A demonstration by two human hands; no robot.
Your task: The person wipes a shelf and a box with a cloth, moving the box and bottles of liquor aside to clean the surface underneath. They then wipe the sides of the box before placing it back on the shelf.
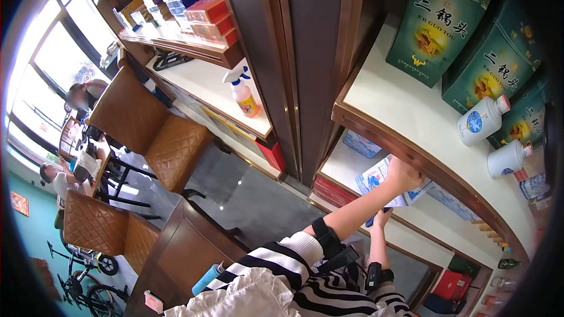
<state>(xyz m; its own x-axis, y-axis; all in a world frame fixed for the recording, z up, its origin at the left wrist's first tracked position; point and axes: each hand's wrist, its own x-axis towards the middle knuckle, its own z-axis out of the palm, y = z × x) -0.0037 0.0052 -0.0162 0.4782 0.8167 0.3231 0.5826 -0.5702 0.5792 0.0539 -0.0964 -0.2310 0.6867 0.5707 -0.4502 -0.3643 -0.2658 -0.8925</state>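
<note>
My left hand [403, 176] reaches in under the upper shelf, closed on a blue-and-white patterned box [372, 178] that is tilted over the lower shelf. Its fingertips are hidden behind the hand and the box. Just below, my right hand [381, 218] is closed around a small dark blue thing [369, 222]; I cannot tell what it is. More blue-and-white boxes [362, 143] stand on the same shelf, and a red stack [332, 192] lies at its near left end.
Green liquor boxes [436, 23] and white bottles [483, 121] stand on the curved upper shelf [376, 91], whose edge overhangs my hands. Left are a spray bottle [243, 97], brown chairs [176, 149] and a wooden table [188, 238]. Two people sit by the windows.
</note>
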